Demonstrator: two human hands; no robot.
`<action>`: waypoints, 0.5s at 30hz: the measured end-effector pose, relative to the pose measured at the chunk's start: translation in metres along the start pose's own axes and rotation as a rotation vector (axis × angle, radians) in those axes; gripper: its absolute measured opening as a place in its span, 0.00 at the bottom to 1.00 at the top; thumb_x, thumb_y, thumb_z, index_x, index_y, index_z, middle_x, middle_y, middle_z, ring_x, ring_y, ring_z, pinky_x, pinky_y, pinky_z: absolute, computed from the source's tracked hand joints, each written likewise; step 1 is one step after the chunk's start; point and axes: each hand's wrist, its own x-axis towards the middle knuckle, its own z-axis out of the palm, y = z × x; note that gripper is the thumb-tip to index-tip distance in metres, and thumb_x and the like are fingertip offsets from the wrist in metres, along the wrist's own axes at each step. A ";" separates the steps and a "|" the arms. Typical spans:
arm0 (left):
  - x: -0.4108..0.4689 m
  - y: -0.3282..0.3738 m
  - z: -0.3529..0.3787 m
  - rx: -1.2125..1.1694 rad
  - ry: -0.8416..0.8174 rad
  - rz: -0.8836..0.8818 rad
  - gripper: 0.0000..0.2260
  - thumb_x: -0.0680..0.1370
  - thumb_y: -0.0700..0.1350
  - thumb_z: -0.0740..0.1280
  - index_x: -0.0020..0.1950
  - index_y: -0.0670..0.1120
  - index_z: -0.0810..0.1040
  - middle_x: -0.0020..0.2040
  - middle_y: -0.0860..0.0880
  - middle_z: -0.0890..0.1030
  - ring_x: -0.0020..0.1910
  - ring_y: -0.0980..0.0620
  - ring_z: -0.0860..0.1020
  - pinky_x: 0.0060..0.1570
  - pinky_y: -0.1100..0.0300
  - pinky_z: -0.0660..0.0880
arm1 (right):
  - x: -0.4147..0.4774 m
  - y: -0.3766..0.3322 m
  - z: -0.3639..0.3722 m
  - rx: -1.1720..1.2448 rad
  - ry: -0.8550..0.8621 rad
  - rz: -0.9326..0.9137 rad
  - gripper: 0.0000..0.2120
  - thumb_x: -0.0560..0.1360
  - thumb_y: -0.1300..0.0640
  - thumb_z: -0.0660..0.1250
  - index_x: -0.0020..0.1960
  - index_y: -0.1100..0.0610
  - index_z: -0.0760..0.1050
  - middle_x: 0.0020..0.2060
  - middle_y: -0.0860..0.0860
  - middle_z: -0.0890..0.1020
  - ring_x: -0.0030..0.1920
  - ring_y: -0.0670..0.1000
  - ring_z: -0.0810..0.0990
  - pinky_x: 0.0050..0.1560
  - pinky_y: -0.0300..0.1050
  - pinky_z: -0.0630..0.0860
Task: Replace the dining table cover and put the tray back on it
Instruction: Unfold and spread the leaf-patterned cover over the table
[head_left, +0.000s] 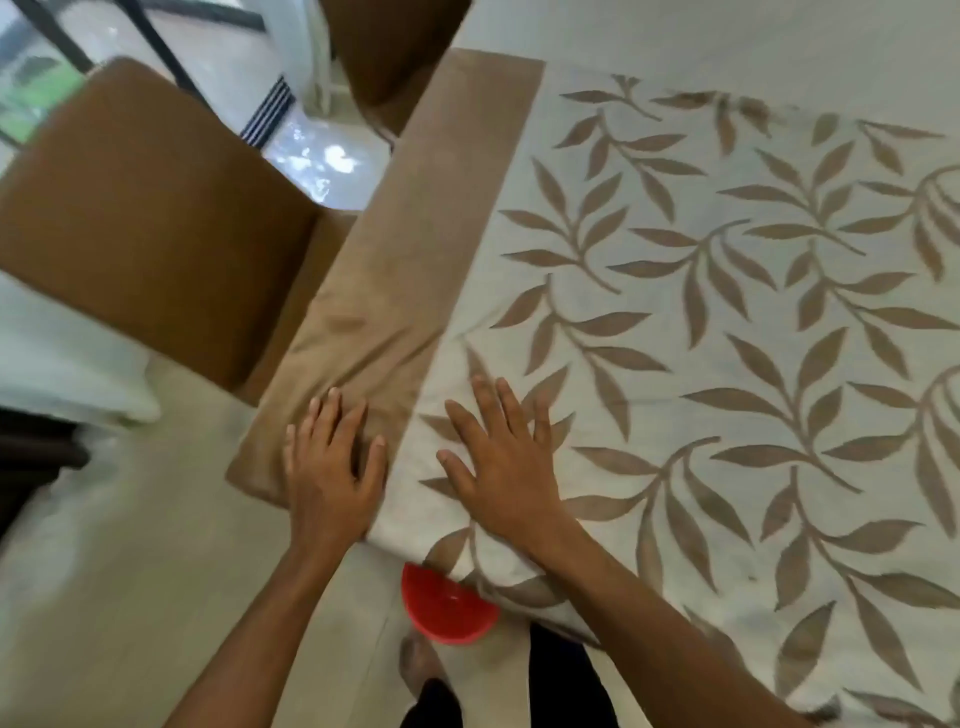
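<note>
Both hands flat on the leaf-patterned table cover (727, 312) at the counter's corner.

Head view: the left hand (332, 467) rests on the cover's plain tan border (415, 249), the right hand (504, 467) on the leaf print just beside it; fingers (506, 402) of both are spread open, gripping nothing. A red bowl-like container (447, 608) sits below the counter edge; its contents cannot be made out. A brown chair (156, 223) stands near the corner. No tray is visible.

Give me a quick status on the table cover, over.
Left hand flat on the cover's tan border, right hand flat on the leaf-print cover, fingers spread. Tray not in view. Red bowl under the table edge.
</note>
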 end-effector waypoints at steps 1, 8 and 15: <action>-0.013 -0.019 -0.007 -0.016 0.037 -0.052 0.24 0.80 0.56 0.60 0.72 0.45 0.73 0.76 0.43 0.69 0.76 0.43 0.65 0.74 0.40 0.57 | -0.004 -0.024 0.008 -0.014 -0.020 -0.033 0.26 0.82 0.38 0.55 0.77 0.47 0.66 0.79 0.53 0.63 0.81 0.58 0.57 0.77 0.69 0.51; -0.049 -0.096 -0.030 -0.554 0.151 -0.543 0.26 0.82 0.56 0.62 0.76 0.44 0.67 0.72 0.42 0.72 0.70 0.42 0.70 0.66 0.51 0.68 | 0.002 -0.129 0.036 -0.071 -0.128 -0.074 0.26 0.83 0.38 0.49 0.77 0.46 0.63 0.81 0.52 0.59 0.81 0.58 0.55 0.77 0.66 0.48; -0.038 -0.135 -0.034 -1.154 -0.141 -0.987 0.19 0.83 0.45 0.59 0.74 0.53 0.68 0.71 0.49 0.71 0.71 0.45 0.68 0.67 0.45 0.67 | 0.000 -0.163 0.050 -0.155 -0.130 -0.090 0.32 0.80 0.34 0.55 0.80 0.46 0.57 0.82 0.53 0.56 0.81 0.60 0.52 0.78 0.64 0.47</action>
